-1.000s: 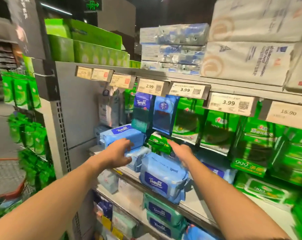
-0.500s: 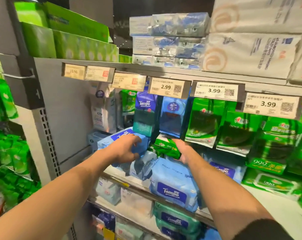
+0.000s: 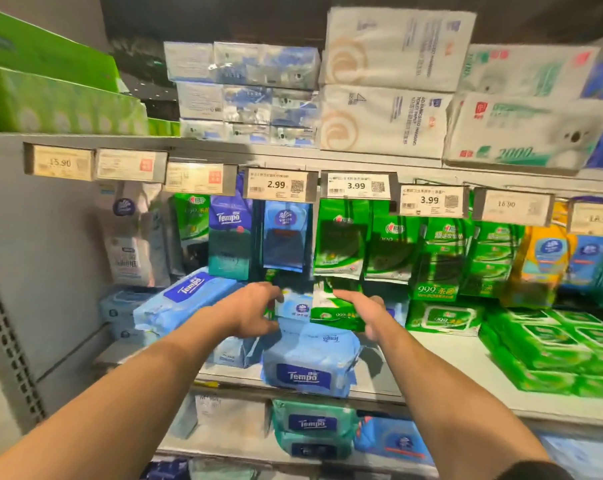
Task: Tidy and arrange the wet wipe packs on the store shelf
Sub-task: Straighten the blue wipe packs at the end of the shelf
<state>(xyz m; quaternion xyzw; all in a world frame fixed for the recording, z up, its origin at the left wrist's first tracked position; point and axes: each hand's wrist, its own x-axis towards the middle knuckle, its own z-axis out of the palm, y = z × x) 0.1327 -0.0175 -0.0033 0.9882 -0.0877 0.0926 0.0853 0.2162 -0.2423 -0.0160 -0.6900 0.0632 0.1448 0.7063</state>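
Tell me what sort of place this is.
Most likely a supermarket aisle: white paper price tags line the grey metal shelf edge, with hanging green wet wipe packs below and wrapped white tissue bundles above.

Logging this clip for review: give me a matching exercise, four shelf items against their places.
Things:
1. blue Tempo pack
2. 2.99 tag
3. tilted Tempo pack
4. teal Tempo pack

Places:
A. shelf below the hands
B. shelf edge, left of a 3.99 tag
C. left of left hand
D. shelf front, between the forearms

Pairs: 1-D, 2-B, 3-C, 4-A
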